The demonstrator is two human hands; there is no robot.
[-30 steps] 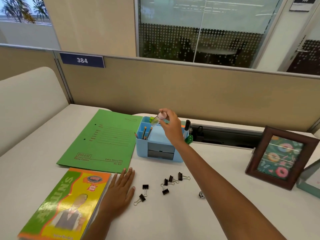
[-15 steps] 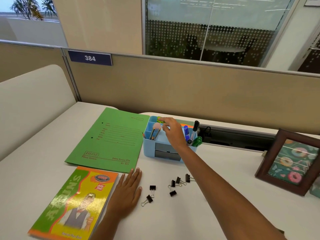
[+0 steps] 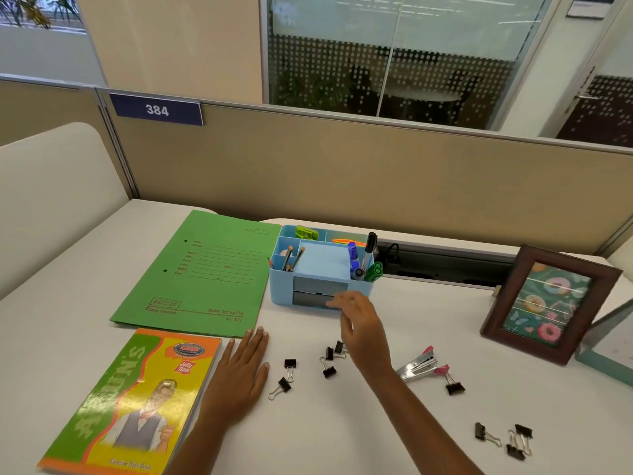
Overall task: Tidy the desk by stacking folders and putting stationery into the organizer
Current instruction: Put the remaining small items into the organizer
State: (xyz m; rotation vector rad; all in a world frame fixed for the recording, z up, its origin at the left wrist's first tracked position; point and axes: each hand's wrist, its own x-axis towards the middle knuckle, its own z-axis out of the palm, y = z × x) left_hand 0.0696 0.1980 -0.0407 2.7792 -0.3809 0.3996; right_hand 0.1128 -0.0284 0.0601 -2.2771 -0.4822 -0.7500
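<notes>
A light blue organizer (image 3: 284, 296) stands mid-desk with pencils, markers and a green item in its compartments. A green folder (image 3: 202, 269) lies flat to its left, and a yellow-green exercise notebook (image 3: 137, 399) lies in front of that. My left hand (image 3: 239, 375) rests flat and open beside the notebook. My right hand (image 3: 359, 323) hovers empty, fingers apart, just in front of the organizer and above several black binder clips (image 3: 329, 361). A silver stapler with pink trim (image 3: 418, 365) lies to the right of my right forearm.
A brown picture frame (image 3: 544, 303) stands at the right, with a teal-edged object (image 3: 606, 341) beside it. More binder clips (image 3: 507, 438) lie at the near right. A beige partition (image 3: 342, 173) and a cable slot (image 3: 445, 262) close off the back.
My right hand let go of the small item over the organizer's back compartments and drew back toward me, down in front of the organizer. The left hand stayed flat.
</notes>
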